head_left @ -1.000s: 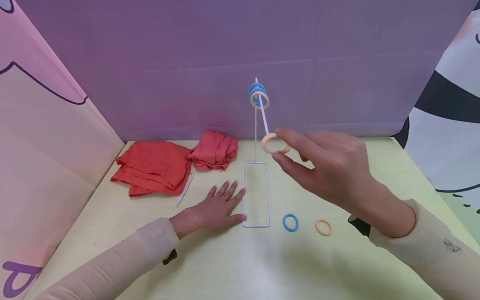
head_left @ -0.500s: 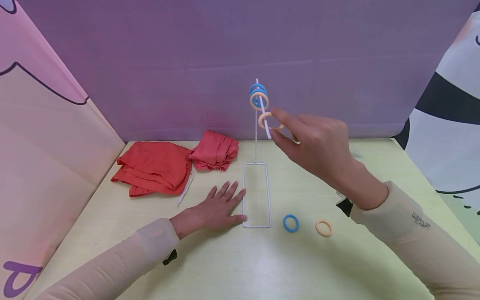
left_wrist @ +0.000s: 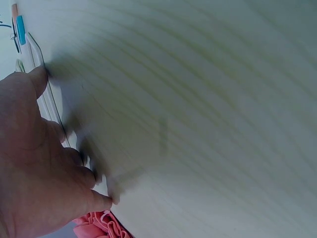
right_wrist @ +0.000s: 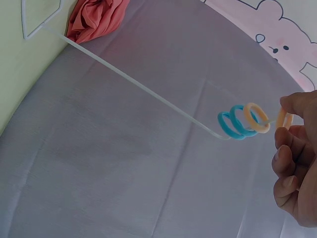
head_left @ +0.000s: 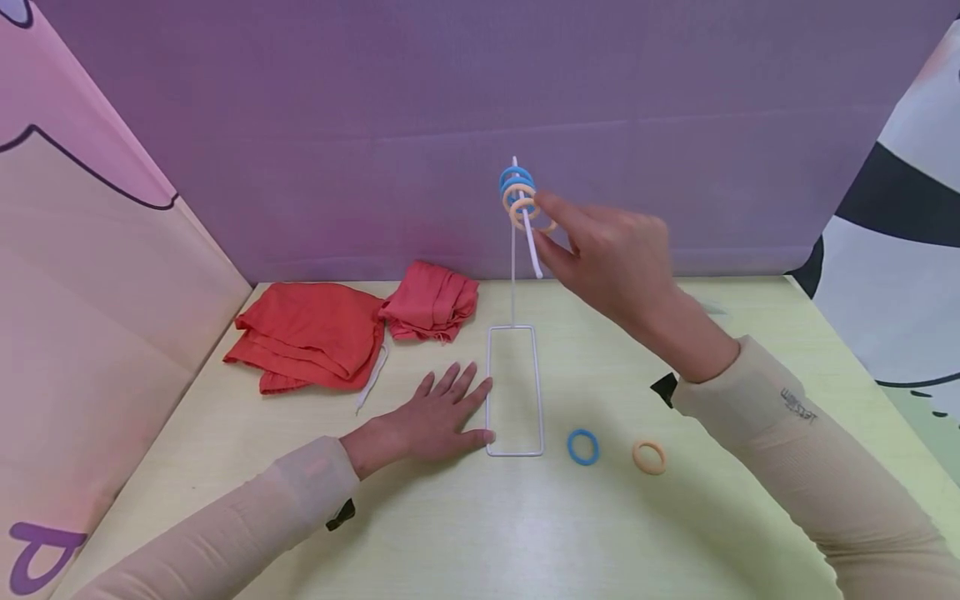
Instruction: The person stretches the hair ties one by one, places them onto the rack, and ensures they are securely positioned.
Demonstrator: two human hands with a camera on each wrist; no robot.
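A white wire stand rises from a rectangular base (head_left: 537, 392) to a horizontal arm (head_left: 533, 250) pointing toward me. Two blue rings (right_wrist: 224, 126) and an orange ring (right_wrist: 256, 118) hang on that arm near its far end. Between thumb and forefinger my right hand (head_left: 618, 262) pinches another orange ring (right_wrist: 282, 119), which encircles the arm just in front of the hanging ones. My left hand (head_left: 431, 421) lies flat on the table with fingers spread, its thumb and forefinger touching the base's left side. In the left wrist view, the left hand (left_wrist: 39, 153) hides part of the base.
A loose blue ring (head_left: 582, 447) and an orange ring (head_left: 648, 457) lie on the table right of the base. Folded red cloth (head_left: 311, 333) and a pinkish-red cloth (head_left: 430, 302) sit at the back left. A purple curtain (head_left: 337, 167) stands behind the table.
My right hand has moved away from me and slightly up and left, carrying the orange ring from the arm's tip along it toward the hanging rings. The left hand has stayed in place.
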